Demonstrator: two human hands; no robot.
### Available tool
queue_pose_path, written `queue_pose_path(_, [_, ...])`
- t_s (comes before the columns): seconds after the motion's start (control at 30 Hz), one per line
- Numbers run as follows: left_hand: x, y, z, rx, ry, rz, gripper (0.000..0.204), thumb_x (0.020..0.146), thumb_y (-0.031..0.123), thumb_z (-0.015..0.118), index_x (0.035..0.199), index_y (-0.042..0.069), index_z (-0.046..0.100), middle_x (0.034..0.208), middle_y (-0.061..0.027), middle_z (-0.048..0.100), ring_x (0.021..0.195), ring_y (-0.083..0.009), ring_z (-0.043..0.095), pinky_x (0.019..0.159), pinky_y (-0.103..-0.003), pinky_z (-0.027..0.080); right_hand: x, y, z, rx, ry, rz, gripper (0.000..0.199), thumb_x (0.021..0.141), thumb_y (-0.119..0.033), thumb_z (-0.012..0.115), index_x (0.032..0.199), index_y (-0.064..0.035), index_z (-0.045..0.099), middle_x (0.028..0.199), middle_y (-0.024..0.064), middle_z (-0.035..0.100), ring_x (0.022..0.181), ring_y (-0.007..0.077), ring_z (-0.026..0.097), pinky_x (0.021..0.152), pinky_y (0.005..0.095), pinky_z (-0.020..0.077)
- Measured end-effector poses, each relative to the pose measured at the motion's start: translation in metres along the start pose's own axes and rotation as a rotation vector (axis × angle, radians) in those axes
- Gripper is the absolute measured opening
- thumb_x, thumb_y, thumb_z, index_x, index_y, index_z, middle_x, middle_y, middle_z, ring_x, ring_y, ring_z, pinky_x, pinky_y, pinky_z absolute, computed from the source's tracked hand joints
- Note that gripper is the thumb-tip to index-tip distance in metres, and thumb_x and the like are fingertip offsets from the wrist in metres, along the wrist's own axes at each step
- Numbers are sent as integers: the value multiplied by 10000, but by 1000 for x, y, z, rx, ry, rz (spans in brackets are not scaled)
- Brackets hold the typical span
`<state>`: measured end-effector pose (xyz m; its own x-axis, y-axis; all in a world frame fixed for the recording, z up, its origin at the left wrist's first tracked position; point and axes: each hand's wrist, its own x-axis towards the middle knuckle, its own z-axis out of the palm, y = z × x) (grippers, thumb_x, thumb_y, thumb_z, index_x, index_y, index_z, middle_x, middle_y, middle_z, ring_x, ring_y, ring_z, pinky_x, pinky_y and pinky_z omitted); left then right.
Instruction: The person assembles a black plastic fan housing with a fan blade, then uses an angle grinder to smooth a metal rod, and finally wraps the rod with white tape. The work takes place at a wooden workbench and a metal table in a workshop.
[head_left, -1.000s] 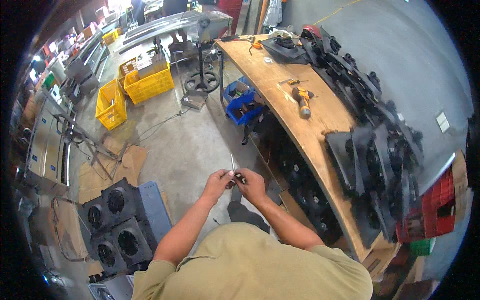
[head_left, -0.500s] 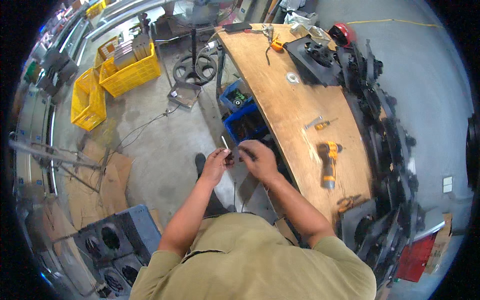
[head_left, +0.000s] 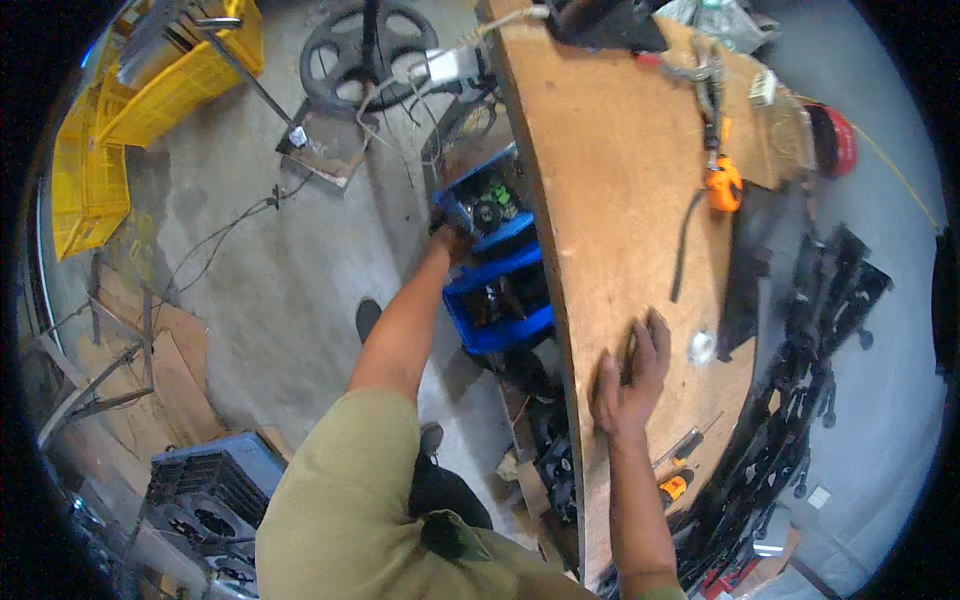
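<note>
My left hand [head_left: 454, 242] is down beside the table at the near left edge of a blue bin [head_left: 487, 245]. Its fingers are dark and partly hidden, so what they hold, if anything, does not show. Green and dark round parts [head_left: 492, 208] lie in that bin. A second blue bin [head_left: 505, 336], with dark pieces inside, stands just nearer to me. On the wooden tabletop [head_left: 620, 200] rests my right hand [head_left: 632, 380], fingers stretched forward and thumb apart, with no object visible in it. A white tape roll [head_left: 702, 347] lies to its right.
An orange-handled tool [head_left: 723, 185] lies farther up the table. Nearer are a screwdriver [head_left: 690, 440] and an orange power drill [head_left: 676, 486]. Black parts [head_left: 800, 350] are piled along the right side. Yellow crates [head_left: 90, 190] and a cable [head_left: 225, 225] are on the floor at left.
My hands have parted from around a thin white stick and a small dark piece. The left has gone to the blue bin, the right onto the tabletop. The view has moved toward the table's far end.
</note>
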<state>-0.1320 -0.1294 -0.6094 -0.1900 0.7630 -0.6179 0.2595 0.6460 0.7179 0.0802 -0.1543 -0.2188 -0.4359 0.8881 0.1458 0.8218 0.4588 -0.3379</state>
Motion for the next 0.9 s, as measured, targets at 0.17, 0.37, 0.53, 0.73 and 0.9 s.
queue_pose_path(0.17, [58,-13,21,239,7,207,457,812,366,722,1107,22,661,1095,-199,688,962,-385,680,835,-469,545,-8,14,-9,-27,-109,-9,553,915,-311,585,1347,17,477,1443,279,418,1359,443,364,1135,551,267])
queue_pose_path(0.37, [-6,-9,68,303,-122,204,411,777,349,752,1027,36,659,992,-197,691,919,-380,687,795,-469,553,-6,11,-8,15,-124,8,561,935,-351,556,1363,-3,453,1459,277,386,1379,445,329,1146,555,247])
queue_pose_path(0.53, [-31,8,105,417,-107,220,377,747,335,778,960,48,657,907,-196,693,883,-375,692,762,-470,559,-9,13,-9,1,-149,10,564,935,-346,549,1376,-12,440,1471,270,367,1388,438,311,1151,549,237])
queue_pose_path(0.73, [-32,-9,119,390,-30,403,316,730,277,771,920,55,653,862,-184,692,832,-365,694,707,-464,561,-7,13,-10,-9,-139,-26,548,928,-313,555,1361,5,450,1464,275,379,1381,439,323,1146,553,239])
queue_pose_path(0.9, [-38,-15,121,486,103,462,243,765,223,703,932,53,656,853,-179,688,796,-342,693,660,-465,549,-6,10,-10,-38,-116,-30,546,917,-317,568,1348,4,475,1445,288,405,1339,458,372,1117,558,271])
